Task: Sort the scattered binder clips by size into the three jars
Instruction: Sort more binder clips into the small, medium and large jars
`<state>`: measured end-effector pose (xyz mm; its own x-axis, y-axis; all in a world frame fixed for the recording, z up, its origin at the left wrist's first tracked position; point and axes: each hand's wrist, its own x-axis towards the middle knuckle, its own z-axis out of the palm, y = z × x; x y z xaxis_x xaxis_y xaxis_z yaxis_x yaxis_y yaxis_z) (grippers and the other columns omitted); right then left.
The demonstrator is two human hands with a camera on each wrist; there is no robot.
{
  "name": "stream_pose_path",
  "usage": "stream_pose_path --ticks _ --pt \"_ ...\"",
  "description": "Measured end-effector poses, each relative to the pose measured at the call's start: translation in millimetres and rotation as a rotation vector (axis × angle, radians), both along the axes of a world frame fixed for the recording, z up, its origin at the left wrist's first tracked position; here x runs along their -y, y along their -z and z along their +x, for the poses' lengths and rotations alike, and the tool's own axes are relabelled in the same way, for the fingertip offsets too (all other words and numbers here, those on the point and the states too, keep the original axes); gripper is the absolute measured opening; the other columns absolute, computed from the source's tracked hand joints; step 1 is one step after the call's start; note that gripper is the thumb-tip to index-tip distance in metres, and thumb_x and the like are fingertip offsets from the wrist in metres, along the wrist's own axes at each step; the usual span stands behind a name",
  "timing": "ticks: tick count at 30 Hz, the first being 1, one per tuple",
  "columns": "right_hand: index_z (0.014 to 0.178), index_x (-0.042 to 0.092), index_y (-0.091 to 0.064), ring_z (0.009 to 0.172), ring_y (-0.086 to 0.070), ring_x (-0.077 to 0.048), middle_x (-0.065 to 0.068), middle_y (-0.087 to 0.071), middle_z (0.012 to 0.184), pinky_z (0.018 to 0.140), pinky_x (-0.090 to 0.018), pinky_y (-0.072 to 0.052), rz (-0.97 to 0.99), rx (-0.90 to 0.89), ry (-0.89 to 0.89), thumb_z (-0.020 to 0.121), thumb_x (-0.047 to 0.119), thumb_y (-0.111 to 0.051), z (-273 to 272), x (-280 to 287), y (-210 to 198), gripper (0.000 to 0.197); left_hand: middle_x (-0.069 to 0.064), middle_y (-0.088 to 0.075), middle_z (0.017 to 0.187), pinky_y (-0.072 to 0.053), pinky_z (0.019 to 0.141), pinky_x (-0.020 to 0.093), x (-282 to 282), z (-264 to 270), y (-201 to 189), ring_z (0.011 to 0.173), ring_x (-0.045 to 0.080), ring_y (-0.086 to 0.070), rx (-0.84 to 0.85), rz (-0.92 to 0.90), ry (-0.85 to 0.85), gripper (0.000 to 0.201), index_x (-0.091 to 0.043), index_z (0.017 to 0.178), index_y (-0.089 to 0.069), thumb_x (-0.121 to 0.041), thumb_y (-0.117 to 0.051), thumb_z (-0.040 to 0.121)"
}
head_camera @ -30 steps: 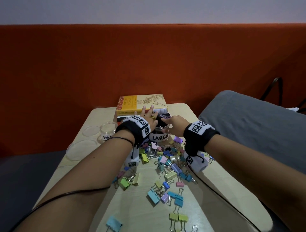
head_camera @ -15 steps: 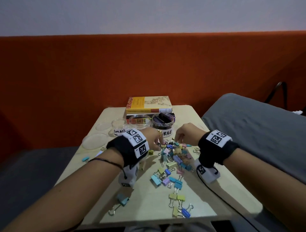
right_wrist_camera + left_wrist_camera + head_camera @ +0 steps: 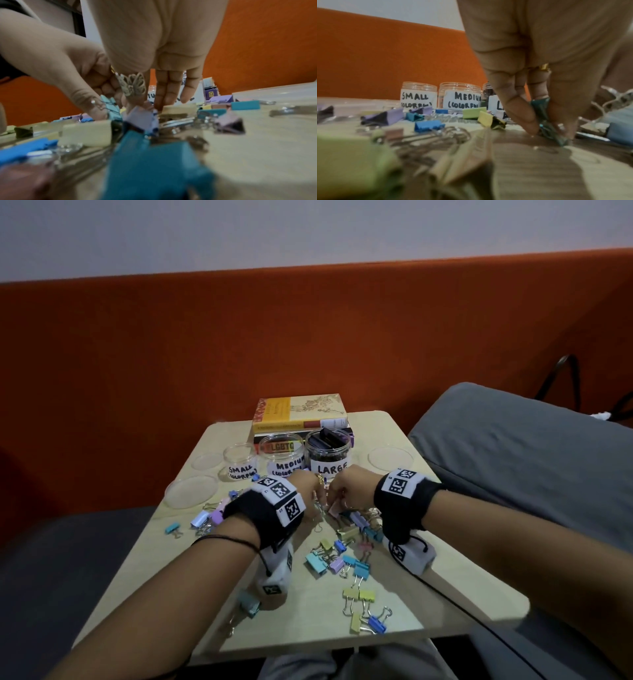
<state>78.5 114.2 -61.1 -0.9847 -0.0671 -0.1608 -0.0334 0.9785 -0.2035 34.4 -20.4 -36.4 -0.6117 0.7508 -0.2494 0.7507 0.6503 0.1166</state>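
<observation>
Pastel binder clips lie scattered over the wooden table. Three clear jars stand at the back: SMALL, MEDIUM, and LARGE, which holds dark clips. My left hand reaches down into the pile just in front of the jars. Its fingertips pinch a teal clip that rests on the table. My right hand is close beside it. Its fingers point down and pinch a lavender clip.
A stack of books sits behind the jars. Clear lids lie at the left, back left and right. A grey cushion borders the table's right side. An orange wall rises behind.
Both hands have come back from the LARGE jar and dropped into the clip pile in front of it. The head view has pulled back.
</observation>
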Motion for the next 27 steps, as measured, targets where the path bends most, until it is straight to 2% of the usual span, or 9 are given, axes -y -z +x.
stream_pose_path --ticks 4,6,9,11,16,18,20,24,27 --pt "0.094 -0.001 -0.073 0.088 -0.068 -0.019 -0.015 -0.074 0.100 0.063 -0.013 -0.045 -0.123 -0.012 0.027 0.084 -0.005 -0.061 -2 -3 0 0.017 -0.001 -0.053 0.066 -0.039 0.054 0.016 20 -20 -8 0.054 0.009 -0.045 0.022 0.230 -0.158 0.016 -0.008 0.099 -0.073 -0.012 -0.068 0.084" --pt "0.092 -0.002 -0.072 0.081 -0.063 -0.013 -0.016 -0.074 0.099 0.059 -0.008 -0.042 -0.139 -0.016 0.023 0.084 -0.005 -0.061 -2 -3 -1 0.014 0.000 -0.063 0.079 -0.046 0.061 0.021 28 -29 -11 0.059 0.009 -0.052 0.007 0.304 -0.226 0.012 -0.007 0.094 -0.072 -0.013 -0.068 0.084" --pt "0.095 0.002 -0.071 0.086 -0.063 -0.017 -0.011 -0.073 0.103 0.061 -0.015 -0.042 -0.068 -0.043 0.014 0.085 -0.001 -0.061 -3 -2 -3 0.014 0.005 -0.072 0.099 -0.049 0.060 0.025 42 -46 -13 0.064 0.012 -0.057 -0.035 0.405 -0.338 0.003 -0.014 0.080 -0.070 -0.012 -0.070 0.082" --pt "0.100 0.007 -0.070 0.091 -0.062 -0.019 -0.008 -0.071 0.107 0.065 -0.017 -0.042 0.002 -0.026 0.001 0.085 0.006 -0.062 -2 -1 -2 0.017 0.006 -0.072 0.099 -0.050 0.069 0.028 49 -56 -11 0.073 0.015 -0.059 -0.048 0.453 -0.402 0.006 -0.014 0.086 -0.073 -0.012 -0.072 0.081" --pt "0.102 0.007 -0.071 0.085 -0.059 -0.019 -0.009 -0.071 0.106 0.071 -0.022 -0.041 0.042 0.030 -0.002 0.083 0.016 -0.066 -2 8 -3 0.022 0.008 -0.069 0.097 -0.048 0.072 0.026 50 -73 -10 0.079 0.019 -0.060 -0.038 0.505 -0.434 0.018 -0.012 0.098 -0.073 -0.010 -0.071 0.081" --pt "0.104 0.007 -0.071 0.092 -0.062 -0.023 -0.009 -0.070 0.109 0.072 -0.022 -0.041 0.024 0.003 0.020 0.084 0.010 -0.062 -4 9 -7 0.022 0.003 -0.063 0.079 -0.047 0.070 0.026 44 -80 -12 0.074 0.019 -0.058 -0.014 0.563 -0.448 0.020 -0.011 0.101 -0.071 -0.009 -0.070 0.081" --pt "0.106 0.008 -0.070 0.084 -0.058 -0.020 -0.009 -0.069 0.107 0.071 -0.023 -0.043 -0.043 -0.065 0.066 0.083 0.005 -0.059 -6 7 -13 0.025 0.000 -0.056 0.067 -0.042 0.067 0.025 38 -88 -15 0.071 0.018 -0.054 0.030 0.630 -0.482 0.022 -0.012 0.104 -0.070 -0.011 -0.071 0.081" --pt "0.102 0.009 -0.066 0.078 -0.054 -0.014 0.001 -0.060 0.085 0.060 -0.017 -0.043 -0.294 -0.226 0.190 0.081 0.005 -0.063 -20 4 -35 0.021 0.013 -0.070 0.098 -0.050 0.080 0.029 26 -102 -16 0.092 0.024 -0.065 0.116 0.780 -0.625 0.028 -0.012 0.105 -0.067 -0.016 -0.075 0.078" --pt "0.091 0.013 -0.060 0.078 -0.055 -0.017 0.002 -0.059 0.078 0.064 -0.021 -0.047 -0.479 -0.320 0.272 0.079 0.008 -0.067 -38 9 -49 0.015 0.012 -0.068 0.114 -0.048 0.091 0.027 18 -109 -10 0.107 0.024 -0.064 0.085 0.676 -0.577 0.032 -0.010 0.112 -0.066 -0.013 -0.072 0.081"
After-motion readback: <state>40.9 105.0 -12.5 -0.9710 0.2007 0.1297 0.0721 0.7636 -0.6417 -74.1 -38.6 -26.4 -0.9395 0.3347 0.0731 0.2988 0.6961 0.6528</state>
